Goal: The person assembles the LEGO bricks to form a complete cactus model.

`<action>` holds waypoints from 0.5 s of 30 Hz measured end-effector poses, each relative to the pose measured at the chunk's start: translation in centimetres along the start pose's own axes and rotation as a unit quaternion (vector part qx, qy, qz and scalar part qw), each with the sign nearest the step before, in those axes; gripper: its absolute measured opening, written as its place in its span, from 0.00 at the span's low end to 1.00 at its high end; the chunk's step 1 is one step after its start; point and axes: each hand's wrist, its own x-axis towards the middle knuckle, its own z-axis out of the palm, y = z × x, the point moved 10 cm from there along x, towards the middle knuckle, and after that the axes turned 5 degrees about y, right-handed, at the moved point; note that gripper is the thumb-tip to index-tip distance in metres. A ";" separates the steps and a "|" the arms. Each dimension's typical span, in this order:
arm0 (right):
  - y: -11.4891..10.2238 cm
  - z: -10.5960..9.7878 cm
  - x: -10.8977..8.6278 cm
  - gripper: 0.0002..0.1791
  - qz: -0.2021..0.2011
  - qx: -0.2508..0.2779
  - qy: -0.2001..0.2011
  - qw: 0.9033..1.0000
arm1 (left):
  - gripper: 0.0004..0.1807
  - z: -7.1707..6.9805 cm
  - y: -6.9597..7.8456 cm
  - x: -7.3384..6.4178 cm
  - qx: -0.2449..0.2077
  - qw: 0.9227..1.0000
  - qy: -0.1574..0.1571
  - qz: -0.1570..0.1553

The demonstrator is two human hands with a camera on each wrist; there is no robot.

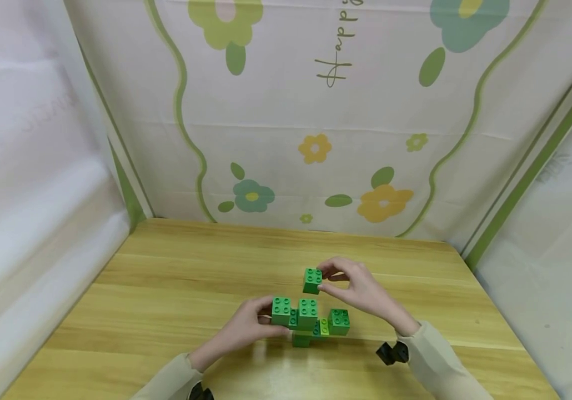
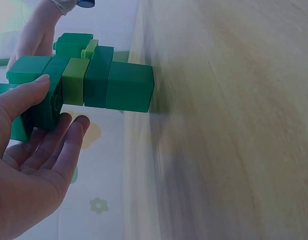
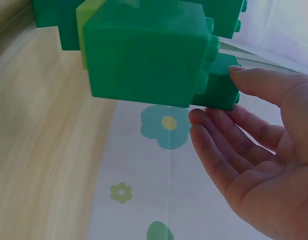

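Note:
A structure of green toy building bricks [image 1: 307, 316] stands on the table, with raised bricks on its left, middle and right. My left hand [image 1: 250, 326] grips its left end, thumb on the near side and fingers beyond. A light green brick [image 2: 74, 81] sits between darker ones, above the base brick [image 2: 129, 86] at the bottom. Above and behind the structure, my right hand [image 1: 361, 286] pinches a separate green brick [image 1: 312, 281], studs up, between thumb and fingers. In the right wrist view, a large structure brick [image 3: 143, 55] partly covers that held brick [image 3: 221, 82].
The wooden table [image 1: 181, 266] runs back to a white cloth wall [image 1: 266, 100] printed with flowers and leaves. White cloth sides [image 1: 41, 166] enclose the table left and right. Black devices [image 1: 392, 353] are worn at both wrists, over light sleeves.

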 end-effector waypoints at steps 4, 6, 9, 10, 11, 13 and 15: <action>-0.9 -0.6 -0.1 0.14 -0.020 -0.006 0.016 1.000 | 0.25 0.0 0.1 0.0 -0.001 1.000 0.000 0.002; -1.4 -0.9 -0.2 0.14 -0.028 -0.008 0.023 0.999 | 0.25 0.0 0.1 0.0 -0.001 1.000 0.000 0.003; -2.0 -1.2 -0.3 0.15 -0.034 -0.009 0.029 0.999 | 0.25 0.0 0.1 0.0 0.000 1.000 0.000 0.004; -2.1 -1.3 -0.3 0.15 -0.035 -0.009 0.029 0.999 | 0.25 0.0 0.1 0.0 0.001 1.000 0.001 0.004; -2.3 -1.4 -0.3 0.15 -0.037 -0.010 0.030 0.999 | 0.25 0.0 0.0 0.0 0.003 1.000 0.001 0.004; -2.7 -1.5 -0.4 0.15 -0.040 -0.011 0.030 0.999 | 0.25 0.0 -0.1 0.0 0.003 1.000 0.001 0.002; -3.0 -1.6 -0.5 0.15 -0.045 -0.011 0.029 0.998 | 0.25 0.0 -0.1 0.0 0.003 1.000 0.001 0.001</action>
